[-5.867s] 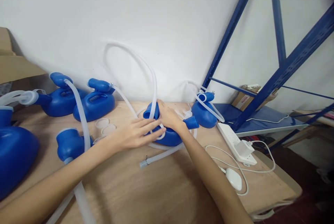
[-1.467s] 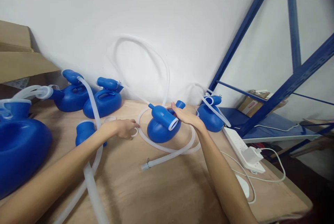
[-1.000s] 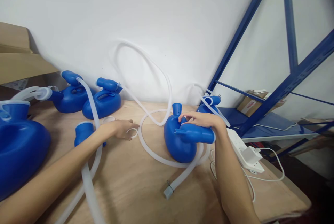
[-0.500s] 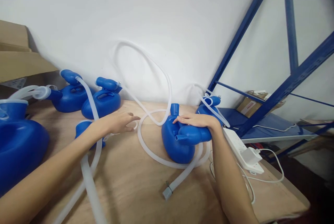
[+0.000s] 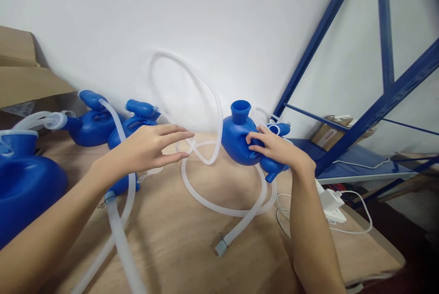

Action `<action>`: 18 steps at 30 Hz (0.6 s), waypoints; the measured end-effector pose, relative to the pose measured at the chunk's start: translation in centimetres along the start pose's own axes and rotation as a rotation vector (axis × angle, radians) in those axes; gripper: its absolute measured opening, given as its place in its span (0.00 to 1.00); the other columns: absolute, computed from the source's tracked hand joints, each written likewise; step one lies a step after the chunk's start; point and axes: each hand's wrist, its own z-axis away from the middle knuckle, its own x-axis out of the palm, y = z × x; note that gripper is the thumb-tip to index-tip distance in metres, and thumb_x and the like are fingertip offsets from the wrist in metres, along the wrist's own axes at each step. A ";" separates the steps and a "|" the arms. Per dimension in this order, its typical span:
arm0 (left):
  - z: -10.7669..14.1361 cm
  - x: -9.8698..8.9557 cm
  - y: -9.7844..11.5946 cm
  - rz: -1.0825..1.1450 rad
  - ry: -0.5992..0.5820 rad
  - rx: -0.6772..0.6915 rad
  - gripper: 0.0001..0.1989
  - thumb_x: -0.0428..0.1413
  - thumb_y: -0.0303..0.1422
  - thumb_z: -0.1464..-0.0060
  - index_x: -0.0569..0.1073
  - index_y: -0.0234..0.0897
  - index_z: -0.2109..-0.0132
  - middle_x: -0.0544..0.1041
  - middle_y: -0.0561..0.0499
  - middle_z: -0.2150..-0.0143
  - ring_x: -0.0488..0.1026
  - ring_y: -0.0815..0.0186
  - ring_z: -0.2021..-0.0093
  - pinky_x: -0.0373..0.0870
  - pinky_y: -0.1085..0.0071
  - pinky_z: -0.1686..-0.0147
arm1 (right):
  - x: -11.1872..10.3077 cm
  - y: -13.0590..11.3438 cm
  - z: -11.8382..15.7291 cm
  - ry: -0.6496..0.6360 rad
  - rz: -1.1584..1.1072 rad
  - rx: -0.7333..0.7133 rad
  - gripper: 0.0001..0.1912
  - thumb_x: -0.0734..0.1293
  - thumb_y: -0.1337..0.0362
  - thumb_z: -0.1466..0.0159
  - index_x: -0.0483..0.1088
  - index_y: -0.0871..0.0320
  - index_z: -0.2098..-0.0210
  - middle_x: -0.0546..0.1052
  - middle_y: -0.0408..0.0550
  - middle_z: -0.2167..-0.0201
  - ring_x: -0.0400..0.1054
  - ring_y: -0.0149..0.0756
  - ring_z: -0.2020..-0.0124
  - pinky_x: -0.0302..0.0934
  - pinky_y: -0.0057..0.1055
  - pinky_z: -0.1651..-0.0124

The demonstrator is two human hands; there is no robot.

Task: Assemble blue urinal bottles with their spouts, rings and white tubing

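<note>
My right hand (image 5: 276, 147) grips a blue plastic urinal bottle (image 5: 236, 141) by its handle, fingers bent over the near side. The bottle's wide open mouth points up, and it seems raised off the table. A smaller blue bulb-shaped piece with a short spout (image 5: 270, 166) hangs under that hand; how it is held is hidden. To the left, my left hand (image 5: 154, 147) hovers open with fingers stretched, nothing in it. Beyond its fingertips a clear hose (image 5: 200, 200) lies coiled, with a grey-tipped end (image 5: 221, 247) toward me.
More blue bottles (image 5: 94, 127) with hoses stand at the left, one large bottle (image 5: 30, 193) nearest. A cardboard box (image 5: 34, 86) is behind them. At the right are a white power strip (image 5: 334, 214) with cables and a blue metal rack (image 5: 363, 170). A white wall (image 5: 212, 19) backs the table.
The blue bottle has risen away from me and turned, its mouth now facing up and toward me. My left hand has moved slightly closer, its fingers extended.
</note>
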 end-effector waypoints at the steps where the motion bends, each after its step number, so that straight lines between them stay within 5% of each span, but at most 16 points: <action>1: 0.0 -0.2 0.1 0.018 0.022 -0.015 0.26 0.51 0.53 0.30 0.78 0.41 0.38 0.82 0.43 0.42 0.82 0.55 0.49 0.79 0.64 0.51 | 0.0 -0.3 0.1 0.036 0.004 0.001 0.19 0.60 0.52 0.29 0.69 0.53 0.43 0.72 0.56 0.45 0.72 0.51 0.48 0.64 0.47 0.42; 5: 0.0 -1.3 0.6 0.075 0.159 -0.034 0.24 0.56 0.50 0.31 0.78 0.40 0.39 0.83 0.43 0.45 0.83 0.58 0.53 0.80 0.66 0.54 | -0.4 -1.7 0.6 0.087 0.019 0.058 0.39 0.63 0.61 0.32 0.45 0.51 0.25 0.69 0.59 0.32 0.70 0.58 0.37 0.64 0.52 0.37; 11: -0.3 -1.5 1.7 0.221 0.311 -0.050 0.22 0.61 0.41 0.33 0.75 0.40 0.36 0.81 0.45 0.43 0.81 0.65 0.59 0.82 0.72 0.63 | -1.1 -4.5 1.5 0.084 0.155 -0.104 0.42 0.60 0.74 0.42 0.62 0.51 0.28 0.73 0.50 0.32 0.70 0.52 0.35 0.62 0.48 0.32; 18: -0.7 -0.1 2.7 0.274 0.142 -0.004 0.24 0.60 0.47 0.33 0.77 0.40 0.37 0.83 0.45 0.42 0.81 0.57 0.45 0.80 0.64 0.44 | 1.1 -7.0 -0.3 -0.024 0.170 -0.168 0.38 0.60 0.73 0.35 0.63 0.44 0.28 0.73 0.47 0.32 0.71 0.51 0.37 0.67 0.43 0.41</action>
